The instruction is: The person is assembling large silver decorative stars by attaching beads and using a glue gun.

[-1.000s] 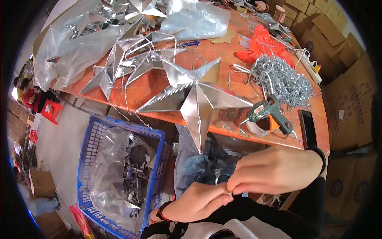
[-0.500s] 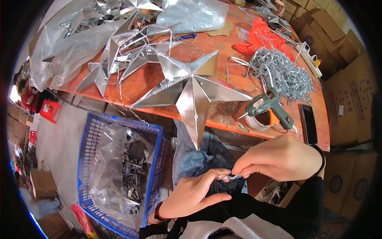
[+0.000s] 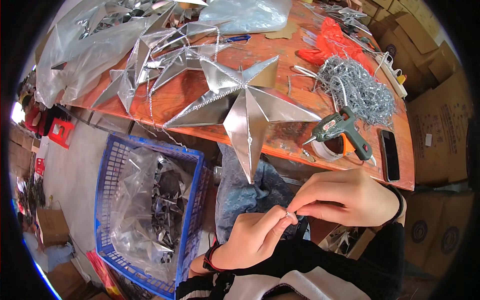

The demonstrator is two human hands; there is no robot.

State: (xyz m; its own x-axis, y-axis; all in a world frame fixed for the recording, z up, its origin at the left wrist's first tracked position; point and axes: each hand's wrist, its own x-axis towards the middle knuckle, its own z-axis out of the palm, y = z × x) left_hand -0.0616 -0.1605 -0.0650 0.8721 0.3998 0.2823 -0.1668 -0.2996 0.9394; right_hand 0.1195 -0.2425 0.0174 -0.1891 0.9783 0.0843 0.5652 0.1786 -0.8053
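Note:
In front of my lap, my left hand (image 3: 253, 237) pinches a small bit of silver cord (image 3: 288, 214) between thumb and forefinger. My right hand (image 3: 345, 197) meets it there, its fingertips closed on the same bit; most of the cord is hidden by the fingers. Just beyond my hands, a large silver star (image 3: 246, 120) lies on the orange-red table (image 3: 195, 117), one point overhanging the edge. To its right rests a dark green glue gun (image 3: 345, 132) beside a roll of tape (image 3: 327, 149). A heap of silver tinsel string (image 3: 357, 90) lies behind the gun.
More silver-edged stars (image 3: 145, 70) and clear plastic bags (image 3: 85, 60) cover the table's left. A phone (image 3: 390, 156) lies at the right edge, a red plastic bag (image 3: 332, 45) farther back. Below left stands a blue crate (image 3: 200, 200) of silver pieces; cardboard boxes (image 3: 442, 125) are stacked right.
My hands have drawn together, and the left thumb has closed onto the silver cord. Less of the cord shows now. The view has shifted slightly.

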